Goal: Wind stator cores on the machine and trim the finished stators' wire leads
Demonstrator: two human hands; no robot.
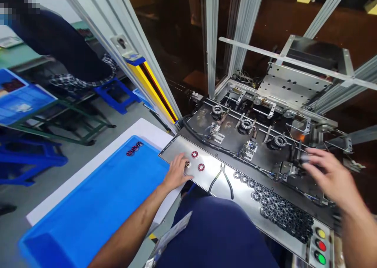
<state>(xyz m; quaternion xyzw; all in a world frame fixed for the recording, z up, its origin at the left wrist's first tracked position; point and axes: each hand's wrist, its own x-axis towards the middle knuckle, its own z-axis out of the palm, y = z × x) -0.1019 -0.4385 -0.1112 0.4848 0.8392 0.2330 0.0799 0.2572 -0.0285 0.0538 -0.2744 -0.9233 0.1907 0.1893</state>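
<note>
My left hand [176,172] is over the left end of a metal ledge [171,150], thumb and fingers apart. A small round part [187,164] sits at its fingertips, partly covered. Two red-ringed round parts [194,154] lie on the ledge just beyond. My right hand [330,175] hangs above the right side of the machine bed, blurred by motion. Between its thumb and fingers is a small dark part [304,157], too smeared to make out fully. Several black-and-silver round parts [272,199] stand in rows along the ledge.
Wire cutters [221,179] lie on the ledge, handles toward me. Yellow, red and green buttons [320,244] are at its right end. Ring-shaped fixtures [246,124] line the machine bed. A blue tray [108,197] on the left holds several red-ringed parts. A person sits at upper left.
</note>
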